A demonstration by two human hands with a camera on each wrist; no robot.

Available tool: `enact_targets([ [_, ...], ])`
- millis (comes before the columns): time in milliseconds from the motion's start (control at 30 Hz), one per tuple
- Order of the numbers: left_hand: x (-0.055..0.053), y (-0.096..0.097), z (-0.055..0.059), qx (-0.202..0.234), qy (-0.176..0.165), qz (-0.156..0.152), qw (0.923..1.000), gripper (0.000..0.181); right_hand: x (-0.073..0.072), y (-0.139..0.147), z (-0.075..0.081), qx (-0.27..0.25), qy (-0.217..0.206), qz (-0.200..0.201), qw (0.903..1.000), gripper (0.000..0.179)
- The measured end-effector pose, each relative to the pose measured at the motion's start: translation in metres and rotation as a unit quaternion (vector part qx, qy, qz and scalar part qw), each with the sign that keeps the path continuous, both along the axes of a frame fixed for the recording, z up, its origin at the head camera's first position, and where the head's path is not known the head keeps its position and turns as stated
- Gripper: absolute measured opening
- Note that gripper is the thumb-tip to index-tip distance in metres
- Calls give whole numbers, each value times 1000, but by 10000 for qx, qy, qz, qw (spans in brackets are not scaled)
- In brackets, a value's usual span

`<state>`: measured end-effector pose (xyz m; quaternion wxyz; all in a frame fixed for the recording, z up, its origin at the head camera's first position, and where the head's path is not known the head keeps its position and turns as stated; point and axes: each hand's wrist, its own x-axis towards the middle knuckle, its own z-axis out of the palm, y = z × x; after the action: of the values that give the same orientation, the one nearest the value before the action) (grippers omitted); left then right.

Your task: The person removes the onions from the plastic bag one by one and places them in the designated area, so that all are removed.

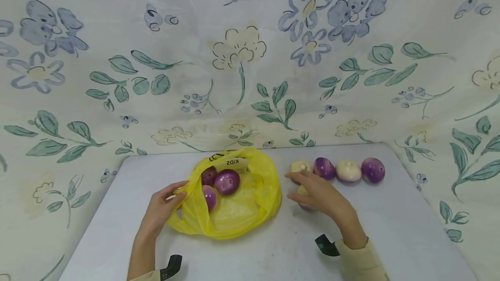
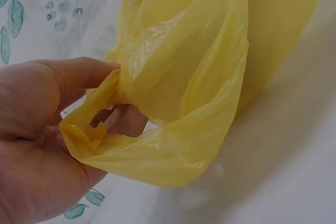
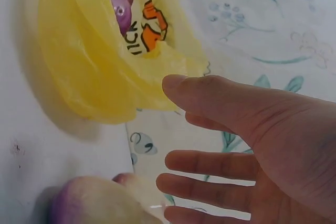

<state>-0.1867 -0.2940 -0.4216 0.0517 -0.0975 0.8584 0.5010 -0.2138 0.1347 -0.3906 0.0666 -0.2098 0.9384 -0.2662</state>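
A yellow plastic bag [image 1: 269, 181] lies mouth-up on the table, with purple turnips [image 1: 227, 181] showing inside. My left hand [image 1: 161, 205] holds the bag's left edge; in the left wrist view the thumb and fingers [image 2: 84, 72] pinch a handle loop of the yellow film. To the right of the bag, my right hand [image 1: 322, 192] hovers with fingers spread and holds nothing. Beneath it sits a cream-and-purple turnip [image 3: 97, 200], partly covered by the hand in the head view. Behind that hand, a cream turnip [image 1: 300, 166] stands at the left end of a row.
The row continues rightward with a purple turnip [image 1: 324, 168], a cream one [image 1: 349, 171] and another purple one [image 1: 373, 170]. All rest on a white table [image 1: 129, 185]. A flower-printed cloth [image 1: 242, 112] hangs behind the table.
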Motion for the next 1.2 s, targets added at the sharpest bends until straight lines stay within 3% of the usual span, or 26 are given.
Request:
enact_targets([
  [333, -1, -2, -5, -41, 228, -90, 9997, 44, -2, -15, 8, 232, 340, 188, 9990, 53],
  [733, 3, -1, -5, 32, 165, -145, 9998, 47, -16, -56, 14, 6, 3, 878, 9961, 53],
  [1200, 2, 2, -7, 130, 176, -152, 9996, 46, -24, -84, 14, 20, 311, 1227, 9920, 50],
])
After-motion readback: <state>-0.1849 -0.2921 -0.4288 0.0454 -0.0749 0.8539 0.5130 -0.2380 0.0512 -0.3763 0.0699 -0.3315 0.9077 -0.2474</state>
